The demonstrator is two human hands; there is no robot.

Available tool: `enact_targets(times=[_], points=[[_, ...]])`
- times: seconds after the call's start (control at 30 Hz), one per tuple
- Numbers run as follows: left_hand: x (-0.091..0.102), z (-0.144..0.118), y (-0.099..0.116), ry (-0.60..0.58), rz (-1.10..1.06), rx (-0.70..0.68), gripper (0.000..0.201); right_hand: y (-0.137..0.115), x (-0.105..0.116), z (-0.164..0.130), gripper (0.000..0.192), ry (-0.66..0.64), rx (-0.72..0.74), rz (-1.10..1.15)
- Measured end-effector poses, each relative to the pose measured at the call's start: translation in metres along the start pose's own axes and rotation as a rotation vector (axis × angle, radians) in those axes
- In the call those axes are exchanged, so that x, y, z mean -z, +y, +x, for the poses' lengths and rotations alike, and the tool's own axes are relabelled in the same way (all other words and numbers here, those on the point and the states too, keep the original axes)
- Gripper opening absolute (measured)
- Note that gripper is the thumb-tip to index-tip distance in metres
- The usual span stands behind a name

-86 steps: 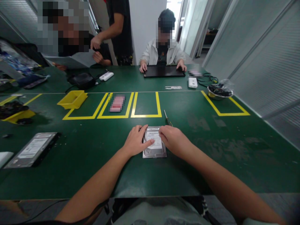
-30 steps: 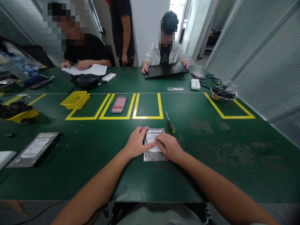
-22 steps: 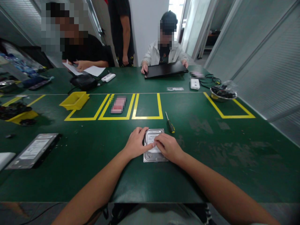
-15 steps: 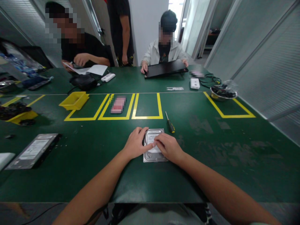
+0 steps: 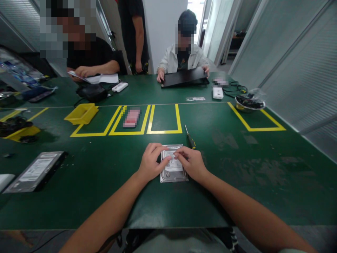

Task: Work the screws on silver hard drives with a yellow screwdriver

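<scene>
Your left hand (image 5: 151, 162) and right hand (image 5: 190, 162) both stay on hard drive (image 5: 173, 163), flat on green surface (image 5: 105, 182), near centre. Since half second ago, fingers shift up toward far part of label, fingertips now meet there, pressing, not clamped around anything. Drive itself not moved. Screwdriver (image 5: 190, 137) lies untouched just beyond, far right of drive.
</scene>
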State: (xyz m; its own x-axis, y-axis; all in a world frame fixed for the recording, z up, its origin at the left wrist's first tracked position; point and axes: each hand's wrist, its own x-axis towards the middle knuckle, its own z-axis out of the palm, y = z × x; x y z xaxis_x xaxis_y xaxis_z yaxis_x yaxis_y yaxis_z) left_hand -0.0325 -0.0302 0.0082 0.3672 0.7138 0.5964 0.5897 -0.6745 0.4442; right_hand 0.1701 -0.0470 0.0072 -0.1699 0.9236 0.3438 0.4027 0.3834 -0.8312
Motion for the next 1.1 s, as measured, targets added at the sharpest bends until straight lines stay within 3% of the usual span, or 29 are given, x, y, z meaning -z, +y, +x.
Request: enact_targets(times=[0.23,0.57,0.83,1.1], points=[[-0.005,-0.001,0.010,0.116,-0.052,-0.214,0.015,-0.005,-0.004,0.000,0.014,0.012,-0.131,0.324],[-0.008,-0.001,0.015,0.214,-0.082,-0.213,0.011,-0.011,-0.013,-0.004,0.019,-0.006,-0.273,0.636],[-0.009,-0.003,0.014,0.227,-0.032,-0.222,0.011,-0.013,-0.014,-0.004,0.020,-0.006,-0.311,0.660],[-0.012,-0.006,0.007,0.169,0.023,-0.243,0.012,-0.013,-0.012,-0.005,0.024,-0.051,-0.249,0.527]])
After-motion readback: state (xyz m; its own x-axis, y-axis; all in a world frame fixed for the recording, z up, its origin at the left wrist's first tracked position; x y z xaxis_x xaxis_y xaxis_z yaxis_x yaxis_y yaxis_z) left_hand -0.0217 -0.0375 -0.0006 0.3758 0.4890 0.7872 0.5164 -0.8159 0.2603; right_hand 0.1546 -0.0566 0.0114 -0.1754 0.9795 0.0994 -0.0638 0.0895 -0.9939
